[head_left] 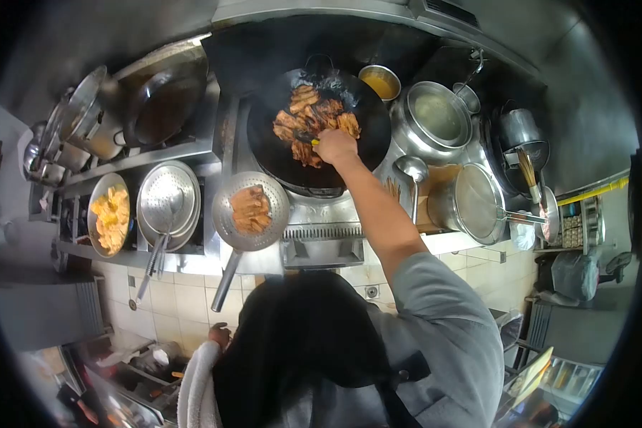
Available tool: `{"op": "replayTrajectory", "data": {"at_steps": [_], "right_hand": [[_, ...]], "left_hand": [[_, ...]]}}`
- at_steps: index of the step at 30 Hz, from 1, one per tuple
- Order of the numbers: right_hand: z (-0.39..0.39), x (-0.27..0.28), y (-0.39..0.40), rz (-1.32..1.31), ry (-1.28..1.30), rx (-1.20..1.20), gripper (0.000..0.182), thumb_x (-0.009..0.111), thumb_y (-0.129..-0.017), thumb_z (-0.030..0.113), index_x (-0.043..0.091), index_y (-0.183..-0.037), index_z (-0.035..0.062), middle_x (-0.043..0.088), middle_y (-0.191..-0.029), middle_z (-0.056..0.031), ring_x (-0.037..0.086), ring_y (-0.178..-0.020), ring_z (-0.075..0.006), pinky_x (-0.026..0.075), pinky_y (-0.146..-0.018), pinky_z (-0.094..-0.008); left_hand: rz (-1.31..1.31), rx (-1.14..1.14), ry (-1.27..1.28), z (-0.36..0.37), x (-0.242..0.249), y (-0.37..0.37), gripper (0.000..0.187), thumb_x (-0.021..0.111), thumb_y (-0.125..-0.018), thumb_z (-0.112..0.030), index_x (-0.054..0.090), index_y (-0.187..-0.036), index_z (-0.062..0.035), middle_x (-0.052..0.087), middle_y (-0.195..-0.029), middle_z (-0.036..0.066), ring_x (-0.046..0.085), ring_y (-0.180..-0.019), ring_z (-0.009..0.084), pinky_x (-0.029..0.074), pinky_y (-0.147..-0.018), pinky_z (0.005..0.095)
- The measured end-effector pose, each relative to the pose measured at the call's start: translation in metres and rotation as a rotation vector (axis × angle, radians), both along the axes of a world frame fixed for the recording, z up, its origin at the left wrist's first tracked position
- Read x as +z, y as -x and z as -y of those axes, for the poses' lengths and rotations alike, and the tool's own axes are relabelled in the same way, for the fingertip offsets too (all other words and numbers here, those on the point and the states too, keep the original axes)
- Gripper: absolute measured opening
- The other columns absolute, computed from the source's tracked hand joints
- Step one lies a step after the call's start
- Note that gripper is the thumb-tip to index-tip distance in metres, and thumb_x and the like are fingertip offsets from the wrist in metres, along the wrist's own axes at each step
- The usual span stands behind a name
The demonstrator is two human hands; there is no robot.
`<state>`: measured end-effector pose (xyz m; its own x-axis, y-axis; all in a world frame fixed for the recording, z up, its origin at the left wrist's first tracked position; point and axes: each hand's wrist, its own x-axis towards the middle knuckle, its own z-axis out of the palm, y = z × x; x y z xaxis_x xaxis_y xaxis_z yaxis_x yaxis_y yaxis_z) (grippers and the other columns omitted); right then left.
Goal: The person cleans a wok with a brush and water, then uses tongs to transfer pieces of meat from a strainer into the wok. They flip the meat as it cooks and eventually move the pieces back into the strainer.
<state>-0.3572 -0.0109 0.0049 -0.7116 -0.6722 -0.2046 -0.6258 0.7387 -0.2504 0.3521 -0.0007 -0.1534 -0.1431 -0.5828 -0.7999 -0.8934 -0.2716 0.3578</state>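
Observation:
My right hand [337,148] reaches over a large black wok [374,128], closed around a tool with a yellow grip [315,143]. The tool's dark end lies among browned pieces of meat [285,126] in the wok, and its exact kind is hidden by my fingers and the food. Down by my left side, my left hand [221,334] hangs holding nothing, its fingers loosely apart. A perforated strainer [225,207] with more cooked pieces [250,210] rests at the wok's front left, its handle [225,282] pointing toward me.
Left of the strainer are stacked skimmers [167,182] and a bowl of yellow pieces [110,214]. A second wok [160,107] sits back left. Right of the wok are a bowl of orange liquid [380,83], a large pot [435,114], a ladle [411,170] and a sieve [479,203].

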Motion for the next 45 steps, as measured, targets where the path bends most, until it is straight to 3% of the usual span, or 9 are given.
{"op": "replayTrajectory", "data": {"at_steps": [7, 12, 16, 21, 28, 33, 37, 40, 45], "right_hand": [[-0.036, 0.033, -0.009, -0.032, -0.007, 0.110, 0.032, 0.057, -0.099, 0.020, 0.077, -0.119, 0.0048, 0.078, -0.120, -0.0186, 0.074, -0.116, -0.0337, 0.060, -0.097, -0.0450], [-0.080, 0.020, -0.017, -0.007, -0.165, 0.210, 0.043, 0.070, -0.097, 0.039, 0.073, -0.127, 0.0083, 0.078, -0.112, -0.0210, 0.075, -0.109, -0.0372, 0.059, -0.094, -0.0492], [-0.164, 0.069, -0.058, -0.088, 0.318, -0.047, 0.059, 0.066, -0.100, 0.033, 0.053, -0.151, 0.0053, 0.073, -0.116, -0.0269, 0.073, -0.100, -0.0467, 0.059, -0.087, -0.0538], [-0.284, 0.040, -0.149, 0.050, 0.253, -0.504, 0.071, 0.064, -0.101, 0.028, 0.038, -0.160, -0.0018, 0.068, -0.119, -0.0358, 0.070, -0.104, -0.0512, 0.057, -0.091, -0.0571], [-0.223, -0.027, -0.254, 0.233, -0.040, -0.266, 0.073, 0.063, -0.097, 0.026, 0.038, -0.156, -0.0083, 0.070, -0.121, -0.0331, 0.073, -0.107, -0.0469, 0.060, -0.094, -0.0520], [-0.152, -0.107, -0.258, 0.173, -0.074, -0.372, 0.054, 0.057, -0.100, 0.022, 0.053, -0.144, -0.0083, 0.067, -0.132, -0.0284, 0.071, -0.117, -0.0409, 0.059, -0.097, -0.0470], [-0.152, -0.016, -0.318, -0.119, 0.015, -0.496, 0.045, 0.065, -0.100, 0.039, 0.071, -0.124, 0.0017, 0.066, -0.129, -0.0133, 0.059, -0.124, -0.0320, 0.055, -0.097, -0.0445], [-0.199, -0.006, -0.386, -0.311, 0.129, -0.566, 0.054, 0.071, -0.096, 0.045, 0.066, -0.134, 0.0061, 0.066, -0.122, -0.0160, 0.060, -0.123, -0.0349, 0.054, -0.091, -0.0476], [-0.285, -0.040, -0.545, -0.006, 0.068, -0.897, 0.053, 0.067, -0.099, 0.047, 0.065, -0.136, 0.0090, 0.066, -0.125, -0.0165, 0.061, -0.125, -0.0370, 0.054, -0.099, -0.0497]], "left_hand": [[0.000, -0.161, -0.025, -0.016, -0.069, -0.058, 0.028, 0.065, -0.095, -0.016, 0.072, -0.121, -0.0067, 0.078, -0.092, 0.014, 0.073, -0.080, 0.0263, 0.062, -0.076, 0.0391], [0.212, -0.720, 0.178, -0.036, -0.108, -0.081, 0.026, 0.070, -0.093, -0.033, 0.073, -0.100, -0.0087, 0.072, -0.084, 0.008, 0.071, -0.080, 0.0280, 0.060, -0.074, 0.0448], [0.092, -0.370, 0.158, -0.004, -0.102, -0.101, 0.016, 0.064, -0.095, -0.018, 0.072, -0.103, -0.0066, 0.070, -0.090, 0.007, 0.067, -0.081, 0.0229, 0.056, -0.073, 0.0389], [-0.432, 0.514, 0.561, 0.031, -0.087, -0.089, 0.017, 0.056, -0.098, 0.001, 0.069, -0.108, -0.0040, 0.069, -0.097, 0.005, 0.062, -0.082, 0.0166, 0.052, -0.073, 0.0316], [-0.776, -0.283, 0.868, 0.140, 0.127, 0.114, 0.032, 0.049, -0.091, 0.011, 0.071, -0.111, -0.0007, 0.070, -0.099, 0.010, 0.066, -0.085, 0.0212, 0.053, -0.078, 0.0315], [-1.179, -1.061, 0.690, 0.141, 0.178, 0.236, 0.031, 0.055, -0.082, 0.014, 0.074, -0.102, -0.0005, 0.070, -0.096, 0.016, 0.069, -0.087, 0.0325, 0.056, -0.079, 0.0391], [-1.427, -1.211, 0.448, 0.090, 0.170, 0.289, 0.032, 0.057, -0.083, 0.014, 0.075, -0.106, -0.0008, 0.070, -0.097, 0.017, 0.069, -0.089, 0.0335, 0.057, -0.081, 0.0389], [-1.529, -1.249, 0.269, 0.031, 0.142, 0.290, 0.031, 0.057, -0.086, 0.012, 0.073, -0.110, 0.0001, 0.070, -0.101, 0.016, 0.069, -0.090, 0.0306, 0.056, -0.079, 0.0359], [-1.325, -1.144, -0.253, -0.042, 0.088, 0.257, 0.033, 0.054, -0.092, 0.009, 0.069, -0.121, 0.0024, 0.067, -0.114, 0.013, 0.065, -0.090, 0.0199, 0.054, -0.077, 0.0289]]}}
